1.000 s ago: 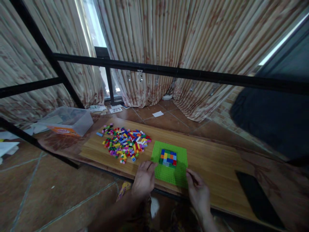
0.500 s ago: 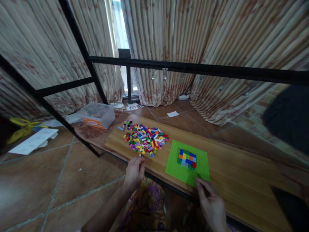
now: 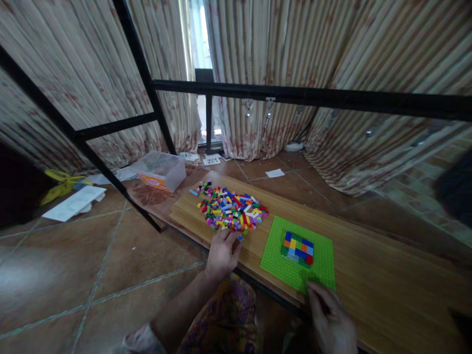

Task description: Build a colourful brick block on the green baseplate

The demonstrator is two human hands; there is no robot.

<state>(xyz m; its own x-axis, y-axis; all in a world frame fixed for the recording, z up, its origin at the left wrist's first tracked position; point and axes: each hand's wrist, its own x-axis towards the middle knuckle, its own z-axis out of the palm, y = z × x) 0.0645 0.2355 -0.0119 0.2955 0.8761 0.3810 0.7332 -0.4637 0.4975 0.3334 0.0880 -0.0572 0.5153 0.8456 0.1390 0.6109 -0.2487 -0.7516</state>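
A pile of small multicoloured building bricks (image 3: pixel 232 209) lies on the wooden board. At its near edge is my left hand (image 3: pixel 223 253), fingers curled down and drawn together; whatever they hold is hidden. A blue brick with a printed face (image 3: pixel 240 238) lies beside those fingertips. To the right sits a green studded baseplate (image 3: pixel 275 246), carrying a flat patch of joined bricks (image 3: pixel 298 248) in blue, orange, yellow, red and green. My right hand (image 3: pixel 330 314) is at the baseplate's near edge, thumb and forefinger closed in a pinch. Anything between them is too small to make out.
The wooden board (image 3: pixel 368 265) runs off to the right. A clear plastic box with an orange label (image 3: pixel 162 169) stands at the far left end. Black metal bars (image 3: pixel 295 94) cross in front of the curtains. White papers (image 3: pixel 275 173) lie on the tiled floor.
My left hand has moved forward and right against the near edge of the brick pile. My right hand stays by the baseplate. The whole view has shifted slightly.
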